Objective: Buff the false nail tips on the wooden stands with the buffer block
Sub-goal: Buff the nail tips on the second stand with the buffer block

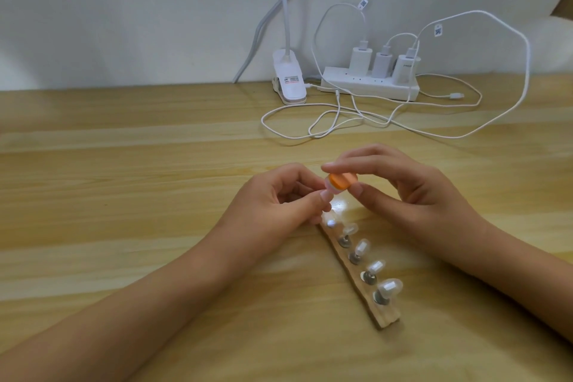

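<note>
The left hand (279, 198) pinched one nail tip (329, 187) above the wooden stand (387, 318), seemingly steadying it for the buffer block (342, 180) pinched by the right hand (403, 186).

Orange buffer block (434, 180), pale nail tips (391, 286), white power strip (370, 86).

Two bare forearms (173, 298) end in bare hands (273, 195).

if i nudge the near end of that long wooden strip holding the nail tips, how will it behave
The long thin wooden strip looks stiff and light, so it would probably slide or pivot on the smooth wooden table rather than bend. Its translucent false nail tips sit on thin stalks, so they may wobble or tip.
</note>
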`<act>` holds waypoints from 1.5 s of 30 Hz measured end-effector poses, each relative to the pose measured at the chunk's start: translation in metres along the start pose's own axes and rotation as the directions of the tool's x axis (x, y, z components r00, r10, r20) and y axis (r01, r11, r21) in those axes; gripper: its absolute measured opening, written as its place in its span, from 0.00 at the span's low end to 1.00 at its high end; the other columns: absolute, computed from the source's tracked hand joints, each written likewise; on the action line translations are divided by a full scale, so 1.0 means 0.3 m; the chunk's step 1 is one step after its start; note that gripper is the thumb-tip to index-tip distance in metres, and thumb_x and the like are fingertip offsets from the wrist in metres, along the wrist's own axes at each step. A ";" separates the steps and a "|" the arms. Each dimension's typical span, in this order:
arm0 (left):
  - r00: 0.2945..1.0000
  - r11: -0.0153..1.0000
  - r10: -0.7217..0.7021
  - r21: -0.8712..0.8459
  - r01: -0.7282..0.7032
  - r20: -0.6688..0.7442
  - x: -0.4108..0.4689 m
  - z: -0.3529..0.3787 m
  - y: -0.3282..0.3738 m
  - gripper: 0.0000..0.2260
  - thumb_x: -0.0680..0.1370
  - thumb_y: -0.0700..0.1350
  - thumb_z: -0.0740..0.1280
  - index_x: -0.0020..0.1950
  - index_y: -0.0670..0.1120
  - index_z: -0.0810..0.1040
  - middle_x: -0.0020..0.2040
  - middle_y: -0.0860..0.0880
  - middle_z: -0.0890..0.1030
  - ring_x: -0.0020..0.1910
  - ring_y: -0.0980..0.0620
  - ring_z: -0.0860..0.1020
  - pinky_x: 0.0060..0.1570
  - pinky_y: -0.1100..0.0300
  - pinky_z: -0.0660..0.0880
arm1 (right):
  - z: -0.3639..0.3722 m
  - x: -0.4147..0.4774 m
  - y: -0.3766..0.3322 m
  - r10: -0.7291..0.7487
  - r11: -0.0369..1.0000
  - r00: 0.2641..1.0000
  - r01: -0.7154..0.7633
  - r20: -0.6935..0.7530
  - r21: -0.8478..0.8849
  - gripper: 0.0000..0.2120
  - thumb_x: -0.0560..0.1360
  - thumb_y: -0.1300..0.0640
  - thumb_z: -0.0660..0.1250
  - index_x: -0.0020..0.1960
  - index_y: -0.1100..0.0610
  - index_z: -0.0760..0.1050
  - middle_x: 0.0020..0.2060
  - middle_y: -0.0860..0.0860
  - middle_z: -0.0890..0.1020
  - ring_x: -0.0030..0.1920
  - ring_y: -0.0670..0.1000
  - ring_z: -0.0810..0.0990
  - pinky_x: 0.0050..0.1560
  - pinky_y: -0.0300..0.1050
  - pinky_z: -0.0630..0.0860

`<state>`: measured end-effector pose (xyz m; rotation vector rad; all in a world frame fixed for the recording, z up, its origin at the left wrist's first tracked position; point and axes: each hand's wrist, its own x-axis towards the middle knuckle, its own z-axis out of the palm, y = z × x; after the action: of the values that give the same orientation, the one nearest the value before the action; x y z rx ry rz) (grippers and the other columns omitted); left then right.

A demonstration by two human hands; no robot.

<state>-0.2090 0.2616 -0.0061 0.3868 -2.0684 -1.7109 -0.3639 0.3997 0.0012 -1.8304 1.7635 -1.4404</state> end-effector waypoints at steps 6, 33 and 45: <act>1.000 0.999 -0.006 -0.036 0.007 0.009 -0.004 0.003 0.000 0.01 0.76 0.40 0.70 0.45 0.45 0.82 0.42 0.47 0.85 0.43 0.52 0.83 0.48 0.58 0.81 | -0.012 0.001 0.017 0.035 0.999 0.999 -0.036 -0.037 -0.021 0.13 0.78 0.62 0.68 0.60 0.51 0.80 0.54 0.50 0.81 0.61 0.52 0.78 0.65 0.45 0.72; 0.999 0.995 0.021 0.093 -0.018 -0.029 -0.010 0.005 0.025 0.05 0.74 0.44 0.71 0.42 0.54 0.83 0.38 0.54 0.81 0.38 0.62 0.76 0.39 0.71 0.72 | -0.021 -0.006 0.026 -0.134 0.954 0.991 0.135 0.024 -0.269 0.14 0.79 0.64 0.63 0.62 0.55 0.78 0.57 0.50 0.79 0.63 0.51 0.77 0.65 0.49 0.71; 1.000 0.992 0.018 0.128 -0.018 -0.003 -0.008 0.007 0.031 0.06 0.77 0.42 0.70 0.43 0.53 0.83 0.40 0.49 0.81 0.40 0.60 0.77 0.42 0.69 0.73 | -0.029 -0.002 0.029 -0.135 0.942 0.990 0.141 0.040 -0.305 0.14 0.79 0.63 0.63 0.63 0.55 0.79 0.56 0.49 0.79 0.61 0.49 0.77 0.64 0.44 0.71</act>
<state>-0.2075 0.2665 0.0024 0.4098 -2.1787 -1.5701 -0.3759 0.4020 -0.0010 -2.1511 1.9789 -1.2437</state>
